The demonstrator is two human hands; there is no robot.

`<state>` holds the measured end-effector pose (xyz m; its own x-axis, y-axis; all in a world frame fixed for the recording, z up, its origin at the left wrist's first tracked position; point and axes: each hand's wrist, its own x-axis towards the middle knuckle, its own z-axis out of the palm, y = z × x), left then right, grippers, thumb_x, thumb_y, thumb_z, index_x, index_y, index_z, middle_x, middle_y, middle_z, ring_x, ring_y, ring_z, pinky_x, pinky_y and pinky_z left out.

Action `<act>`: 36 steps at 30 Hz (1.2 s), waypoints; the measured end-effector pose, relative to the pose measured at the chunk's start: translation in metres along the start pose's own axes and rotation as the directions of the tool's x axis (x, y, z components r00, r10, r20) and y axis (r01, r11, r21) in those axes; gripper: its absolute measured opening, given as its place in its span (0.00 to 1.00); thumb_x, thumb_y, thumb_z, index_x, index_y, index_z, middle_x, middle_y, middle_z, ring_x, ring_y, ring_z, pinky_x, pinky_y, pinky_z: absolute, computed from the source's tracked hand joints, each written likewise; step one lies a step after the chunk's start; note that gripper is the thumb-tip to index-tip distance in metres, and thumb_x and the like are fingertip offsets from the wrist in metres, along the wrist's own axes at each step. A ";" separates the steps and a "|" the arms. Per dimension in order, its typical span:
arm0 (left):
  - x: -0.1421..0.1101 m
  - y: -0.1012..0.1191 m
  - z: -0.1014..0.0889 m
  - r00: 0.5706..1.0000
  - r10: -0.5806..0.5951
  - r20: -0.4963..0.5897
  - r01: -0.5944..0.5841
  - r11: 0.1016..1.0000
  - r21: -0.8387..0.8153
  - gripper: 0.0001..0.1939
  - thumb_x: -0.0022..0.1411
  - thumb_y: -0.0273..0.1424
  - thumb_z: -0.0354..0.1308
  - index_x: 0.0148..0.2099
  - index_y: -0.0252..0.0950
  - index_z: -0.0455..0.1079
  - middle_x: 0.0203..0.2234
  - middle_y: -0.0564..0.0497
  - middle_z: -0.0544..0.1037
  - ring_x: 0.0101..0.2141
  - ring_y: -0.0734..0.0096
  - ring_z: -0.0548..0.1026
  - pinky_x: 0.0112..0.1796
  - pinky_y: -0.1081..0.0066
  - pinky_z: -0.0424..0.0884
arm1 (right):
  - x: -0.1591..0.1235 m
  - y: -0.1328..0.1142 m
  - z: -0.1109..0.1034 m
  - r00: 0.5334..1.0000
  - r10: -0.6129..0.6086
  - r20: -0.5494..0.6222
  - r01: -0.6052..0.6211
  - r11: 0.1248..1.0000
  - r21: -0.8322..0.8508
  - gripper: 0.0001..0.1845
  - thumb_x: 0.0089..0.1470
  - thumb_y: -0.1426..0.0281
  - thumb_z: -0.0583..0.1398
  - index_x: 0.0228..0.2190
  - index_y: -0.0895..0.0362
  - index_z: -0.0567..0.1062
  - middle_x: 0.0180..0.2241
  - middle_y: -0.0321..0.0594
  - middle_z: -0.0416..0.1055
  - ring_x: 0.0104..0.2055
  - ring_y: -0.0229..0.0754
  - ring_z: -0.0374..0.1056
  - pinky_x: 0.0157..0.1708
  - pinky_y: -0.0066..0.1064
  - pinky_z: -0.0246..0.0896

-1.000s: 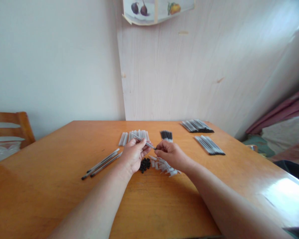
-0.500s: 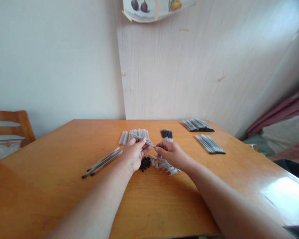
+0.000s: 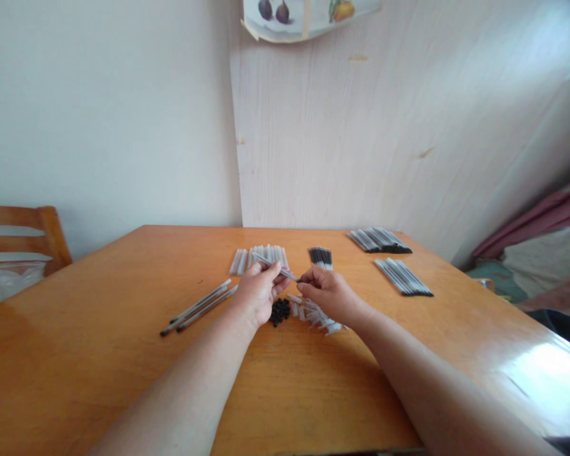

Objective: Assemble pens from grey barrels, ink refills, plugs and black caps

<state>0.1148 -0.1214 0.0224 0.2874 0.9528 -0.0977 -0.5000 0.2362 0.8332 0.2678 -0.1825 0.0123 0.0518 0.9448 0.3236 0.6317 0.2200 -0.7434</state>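
My left hand [image 3: 259, 292] is closed around a slim pen [image 3: 285, 273] with a translucent barrel, which slants down to the right over the table. At the pen's right end, my right hand [image 3: 329, 290] pinches a small dark end piece between thumb and forefinger; the fingers partly hide it. Below the hands lie a heap of small black plugs [image 3: 279, 312] and a loose pile of whitish clear caps [image 3: 325, 320]. Behind my left hand is a row of whitish pen barrels [image 3: 270, 253]. A bundle of black-filled refills [image 3: 320, 256] lies behind my right hand.
On the left of the wooden table [image 3: 99, 354] lie a few black-ended pens [image 3: 202, 305]. Two groups of black-ended pens, a nearer row [image 3: 403, 277] and a farther stack [image 3: 379, 240], are at the right. A wooden chair [image 3: 52, 237] stands beyond the left edge.
The view has shifted slightly, so everything sits a little farther right. A dark piece now shows at the pen's right end by my right fingertips. Both hands keep their hold.
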 end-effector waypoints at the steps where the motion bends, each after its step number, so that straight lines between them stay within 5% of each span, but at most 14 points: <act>1: 0.000 0.000 0.000 1.000 0.000 -0.002 0.000 1.000 -0.004 0.09 0.56 0.24 0.63 0.33 0.34 0.64 0.30 0.49 0.77 0.31 0.72 0.77 0.35 0.71 0.75 | 0.000 0.000 0.000 1.000 -0.001 -0.018 0.001 1.000 -0.010 0.08 0.53 0.65 0.58 0.29 0.57 0.71 0.22 0.32 0.65 0.24 0.34 0.57 0.24 0.26 0.51; 27: 0.016 0.008 -0.012 0.989 0.007 -0.147 -0.028 0.990 -0.140 0.05 0.58 0.23 0.60 0.33 0.34 0.66 0.23 0.52 0.75 0.25 0.75 0.75 0.29 0.74 0.73 | -0.003 -0.008 -0.002 0.999 -0.034 -0.034 0.030 0.993 -0.114 0.12 0.56 0.62 0.56 0.29 0.57 0.73 0.23 0.35 0.68 0.26 0.35 0.61 0.26 0.28 0.53; 36: 0.014 0.014 -0.012 0.990 0.024 -0.137 -0.048 0.985 -0.169 0.06 0.58 0.23 0.61 0.33 0.34 0.66 0.24 0.52 0.75 0.25 0.77 0.75 0.30 0.75 0.73 | -0.009 -0.006 0.003 0.979 -0.078 0.187 0.144 0.917 -0.372 0.09 0.54 0.65 0.60 0.35 0.50 0.79 0.32 0.39 0.76 0.30 0.39 0.68 0.28 0.29 0.54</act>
<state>0.1022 -0.1022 0.0260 0.1602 0.9755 -0.1511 -0.6437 0.2193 0.7332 0.2610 -0.1916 0.0126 -0.1431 0.9533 0.2661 0.8744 0.2477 -0.4172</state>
